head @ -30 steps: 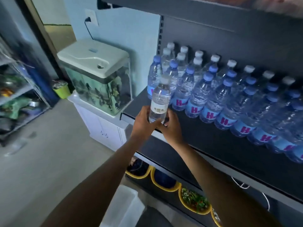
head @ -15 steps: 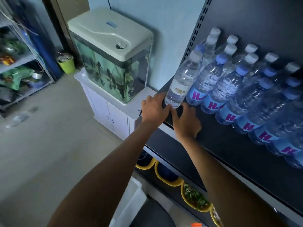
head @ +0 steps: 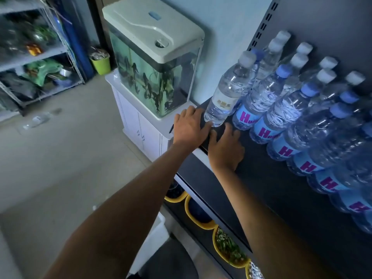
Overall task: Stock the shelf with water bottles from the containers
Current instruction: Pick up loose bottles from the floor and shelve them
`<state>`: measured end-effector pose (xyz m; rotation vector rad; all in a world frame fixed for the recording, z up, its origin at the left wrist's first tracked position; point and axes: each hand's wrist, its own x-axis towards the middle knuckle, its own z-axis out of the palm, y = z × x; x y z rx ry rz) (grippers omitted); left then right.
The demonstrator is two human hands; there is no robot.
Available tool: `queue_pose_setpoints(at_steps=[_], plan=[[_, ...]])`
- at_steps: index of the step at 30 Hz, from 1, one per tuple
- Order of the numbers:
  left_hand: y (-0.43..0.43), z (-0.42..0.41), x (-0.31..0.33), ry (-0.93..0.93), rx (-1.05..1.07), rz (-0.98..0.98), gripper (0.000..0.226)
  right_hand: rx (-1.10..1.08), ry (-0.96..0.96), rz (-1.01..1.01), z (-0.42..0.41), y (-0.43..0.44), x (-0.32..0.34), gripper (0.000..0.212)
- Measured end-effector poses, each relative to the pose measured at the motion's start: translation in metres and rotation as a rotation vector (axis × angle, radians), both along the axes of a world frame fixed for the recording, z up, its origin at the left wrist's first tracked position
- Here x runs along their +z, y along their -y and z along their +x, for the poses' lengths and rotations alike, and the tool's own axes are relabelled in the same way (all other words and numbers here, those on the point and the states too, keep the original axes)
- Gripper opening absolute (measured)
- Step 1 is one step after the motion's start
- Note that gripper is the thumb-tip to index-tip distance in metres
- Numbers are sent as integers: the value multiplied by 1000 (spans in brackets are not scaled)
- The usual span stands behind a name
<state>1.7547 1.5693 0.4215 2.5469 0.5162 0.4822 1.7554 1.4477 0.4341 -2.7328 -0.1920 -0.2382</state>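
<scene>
A clear water bottle (head: pixel 227 93) with a white cap and a pale label stands at the left end of the dark shelf (head: pixel 271 188), beside rows of blue-labelled bottles (head: pixel 281 109). My left hand (head: pixel 191 127) lies flat with fingers spread, its fingertips right at the bottle's base. My right hand (head: pixel 225 146) rests on the shelf just in front of the bottle, fingers apart, holding nothing.
A fish tank (head: pixel 153 57) sits on a white cabinet (head: pixel 136 125) directly left of the shelf. Yellow-rimmed bowls (head: pixel 197 216) fill the tier below. A white container (head: pixel 159 230) stands on the floor under my arms. A metal rack (head: pixel 36 53) and a green bucket (head: pixel 100 64) stand at far left.
The white-capped bottle went from held above the shelf edge to standing against the other bottles. Both hands have loosened from its base and slid back a little.
</scene>
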Motion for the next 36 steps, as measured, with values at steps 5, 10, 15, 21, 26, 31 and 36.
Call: queue_pose_setpoints(at_steps=[5, 10, 15, 21, 26, 31, 36], plan=[[1, 1, -2, 5, 38, 48, 49, 50, -11, 36, 2, 3, -2, 50], [-3, 0, -1, 37, 16, -10, 45, 64, 14, 12, 3, 2, -5, 54], [-11, -3, -7, 114, -13, -81, 44, 40, 95, 87, 0, 0, -15, 71], [-30, -46, -17, 429, -20, -310, 47, 264, 424, 287, -28, -13, -18, 65], [-128, -126, -90, 573, 112, -402, 31, 460, 458, 370, -89, -72, -89, 42], [-225, -240, -253, 210, 397, -486, 30, 535, -40, 385, -165, -158, -239, 37], [-265, -349, -428, -216, 591, -508, 44, 578, -369, 202, -214, -209, -410, 50]])
